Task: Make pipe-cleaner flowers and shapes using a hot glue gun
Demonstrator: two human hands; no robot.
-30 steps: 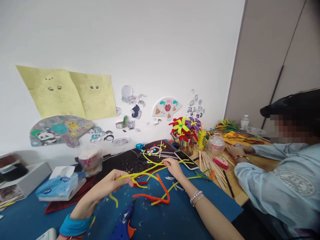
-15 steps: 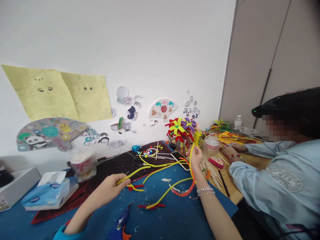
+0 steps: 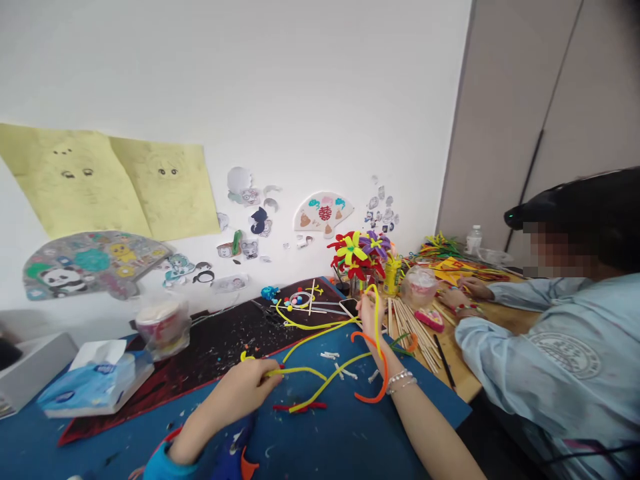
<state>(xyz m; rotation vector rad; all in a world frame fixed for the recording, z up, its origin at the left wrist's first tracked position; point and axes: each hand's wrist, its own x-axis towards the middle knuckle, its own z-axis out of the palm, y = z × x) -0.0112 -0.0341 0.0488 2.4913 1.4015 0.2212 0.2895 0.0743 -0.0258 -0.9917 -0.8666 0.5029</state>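
Hands at work over a blue mat [image 3: 350, 433] in the lower centre of the head view. The left hand [image 3: 240, 392], low and left of centre, is closed in a pinch on one end of a yellow pipe cleaner [image 3: 295, 371], which runs rightward from the fingertips across the mat. The right hand [image 3: 371, 313], higher and right of centre, is lifted off the mat with its fingers curled around a second yellow pipe cleaner [image 3: 376, 320] that loops above the knuckles and trails down past the wrist. An orange pipe cleaner [image 3: 377, 393] curves beside that wrist (whether the hand grips it too cannot be told), close to a beaded bracelet [image 3: 403, 381].

More yellow stems lie between the two hands, and a short red piece [image 3: 300, 407] rests on the mat just below the left hand's stem.

Behind the right hand, at centre frame, stands a vase of pipe-cleaner flowers [image 3: 357, 257], red, yellow and purple, with a phone [image 3: 350, 307] just left of the fingers and a row of wooden sticks [image 3: 413, 327] to the right. A tissue pack [image 3: 90, 387] lies at lower left, a plastic cup [image 3: 163, 327] beside it.

At the right edge another person in a pale blue sleeve [image 3: 500, 340] rests both hands on the wooden table [image 3: 510, 320]. Paper drawings and stickers cover the white wall [image 3: 300, 100] in the upper left.
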